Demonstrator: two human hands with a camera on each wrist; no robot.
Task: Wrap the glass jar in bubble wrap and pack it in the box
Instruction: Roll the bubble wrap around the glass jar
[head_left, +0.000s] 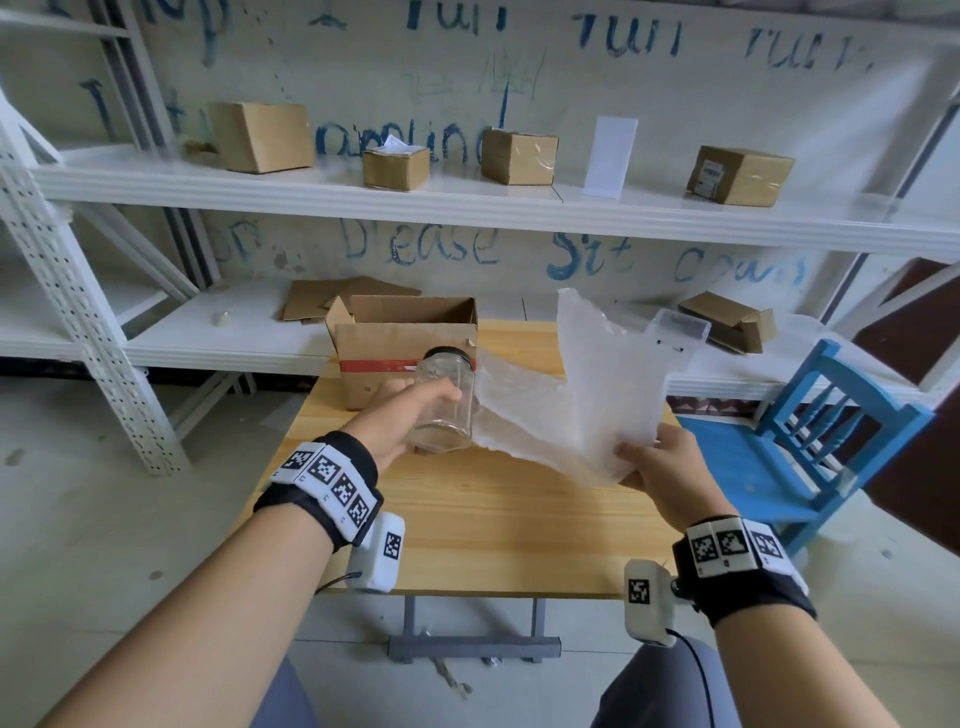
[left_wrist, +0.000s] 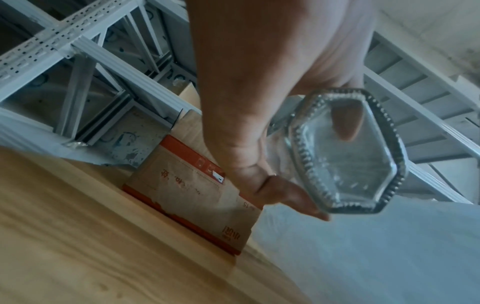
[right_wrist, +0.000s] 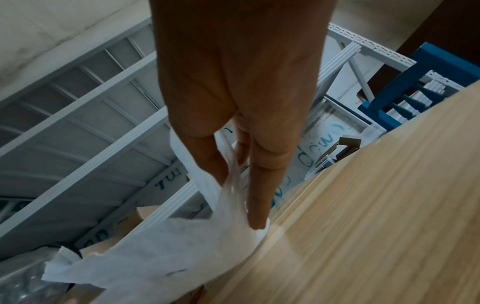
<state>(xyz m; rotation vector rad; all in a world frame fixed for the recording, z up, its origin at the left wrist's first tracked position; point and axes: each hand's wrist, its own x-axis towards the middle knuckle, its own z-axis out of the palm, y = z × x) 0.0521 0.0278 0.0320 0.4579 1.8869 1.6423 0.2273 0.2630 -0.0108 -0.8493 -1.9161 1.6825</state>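
Observation:
My left hand (head_left: 415, 410) grips an empty clear glass jar (head_left: 447, 402) with a black lid, held just above the wooden table (head_left: 493, 530). Seen from below in the left wrist view, the jar's faceted base (left_wrist: 345, 152) sits between thumb and fingers of that hand (left_wrist: 259, 102). To the right, my right hand (head_left: 660, 462) pinches a corner of the white bubble wrap (head_left: 587, 384) and lifts that side up; its left part lies on the table beside the jar. The same pinch on the wrap (right_wrist: 182, 246) shows under my right hand (right_wrist: 233, 164). An open cardboard box (head_left: 405, 338) with red tape stands behind the jar.
A blue wooden chair (head_left: 810, 431) stands right of the table. White metal shelves (head_left: 467, 208) behind carry several cardboard boxes, flattened cardboard and a clear plastic case (head_left: 680, 325). The near half of the table is bare wood.

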